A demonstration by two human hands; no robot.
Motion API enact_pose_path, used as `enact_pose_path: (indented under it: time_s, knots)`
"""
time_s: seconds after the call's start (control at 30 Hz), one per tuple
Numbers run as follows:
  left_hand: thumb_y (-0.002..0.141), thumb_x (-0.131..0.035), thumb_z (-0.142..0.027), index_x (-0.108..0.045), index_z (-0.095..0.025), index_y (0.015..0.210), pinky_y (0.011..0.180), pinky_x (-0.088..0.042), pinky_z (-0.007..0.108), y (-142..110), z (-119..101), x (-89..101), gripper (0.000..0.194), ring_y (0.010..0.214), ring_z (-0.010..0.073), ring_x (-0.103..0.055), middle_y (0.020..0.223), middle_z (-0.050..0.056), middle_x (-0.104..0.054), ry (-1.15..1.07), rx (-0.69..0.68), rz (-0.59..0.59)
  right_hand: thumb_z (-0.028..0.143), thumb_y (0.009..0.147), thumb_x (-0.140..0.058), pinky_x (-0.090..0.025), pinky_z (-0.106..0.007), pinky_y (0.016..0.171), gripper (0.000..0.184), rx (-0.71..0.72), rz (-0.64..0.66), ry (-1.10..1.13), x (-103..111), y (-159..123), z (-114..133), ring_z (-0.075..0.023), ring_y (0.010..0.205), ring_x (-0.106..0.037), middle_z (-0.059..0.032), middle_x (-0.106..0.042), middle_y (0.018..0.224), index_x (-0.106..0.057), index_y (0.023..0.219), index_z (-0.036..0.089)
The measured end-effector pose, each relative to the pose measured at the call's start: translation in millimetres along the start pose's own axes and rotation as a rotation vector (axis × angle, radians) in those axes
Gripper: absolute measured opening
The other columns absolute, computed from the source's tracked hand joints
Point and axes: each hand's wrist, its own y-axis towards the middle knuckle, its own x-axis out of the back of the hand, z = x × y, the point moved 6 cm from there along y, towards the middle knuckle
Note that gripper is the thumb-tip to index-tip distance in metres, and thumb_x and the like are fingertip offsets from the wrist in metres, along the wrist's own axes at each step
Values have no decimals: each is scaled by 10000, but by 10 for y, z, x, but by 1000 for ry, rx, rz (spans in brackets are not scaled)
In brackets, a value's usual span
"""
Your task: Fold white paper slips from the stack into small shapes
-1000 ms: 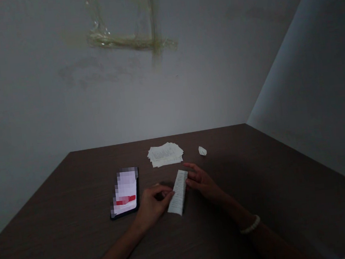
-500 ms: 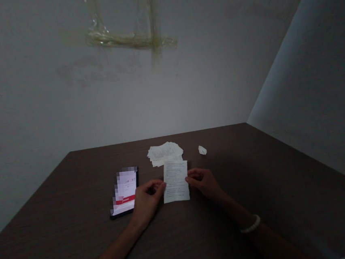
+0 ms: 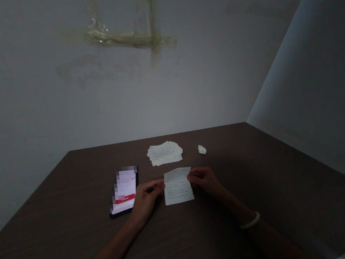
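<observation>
A small sheet of printed paper (image 3: 178, 189) is spread between my two hands, its text facing up toward me and a crease near its top. My left hand (image 3: 146, 197) pinches the left edge between thumb and fingers. On the opposite side, my right hand (image 3: 206, 181) grips the upper right edge in the same way; a pale beaded bracelet (image 3: 251, 221) circles that wrist. Just beyond the sheet lies a loose stack of white paper slips (image 3: 164, 153), fanned unevenly, with faint print on top.
A phone (image 3: 124, 191) with a lit screen lies left of my left hand. At the back right sits a small crumpled scrap of paper (image 3: 202, 149). The brown table (image 3: 271, 177) meets a wall (image 3: 204, 81) bearing strips of tape (image 3: 127, 40).
The paper was first a narrow folded strip, then opened into a flat sheet. Since then its visible side has changed, showing a shorter block of print. The stack and phone stayed put.
</observation>
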Motion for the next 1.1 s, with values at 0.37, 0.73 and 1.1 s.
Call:
enact_pose_path:
  time_s: [0.37, 0.73, 1.1]
  knots:
    - [753, -626, -249, -768, -205, 784, 630, -479, 265, -7, -86, 16, 152, 696, 177, -624, 747, 22, -709, 72, -129, 17, 374, 693, -709, -462, -268, 610, 239, 9, 17, 28, 84, 21, -58, -162, 653, -625, -41, -725, 764, -749, 818, 174]
    - [809, -589, -273, -748, -167, 765, 627, -470, 259, -64, -152, -119, 196, 735, 188, -625, 794, 55, -677, 117, -200, 147, 362, 728, -737, -501, -280, 660, 342, -4, 343, -170, -256, -154, 64, -195, 749, -674, -70, -735, 856, -717, 992, 146]
    - [826, -628, -424, -679, -175, 1031, 699, -476, 278, -53, -12, -80, 326, 785, 200, -632, 851, 40, -701, 137, -81, 103, 392, 765, -703, -513, -284, 653, 308, 49, 140, -59, -136, -22, -3, -184, 734, -677, -56, -731, 855, -686, 950, 146]
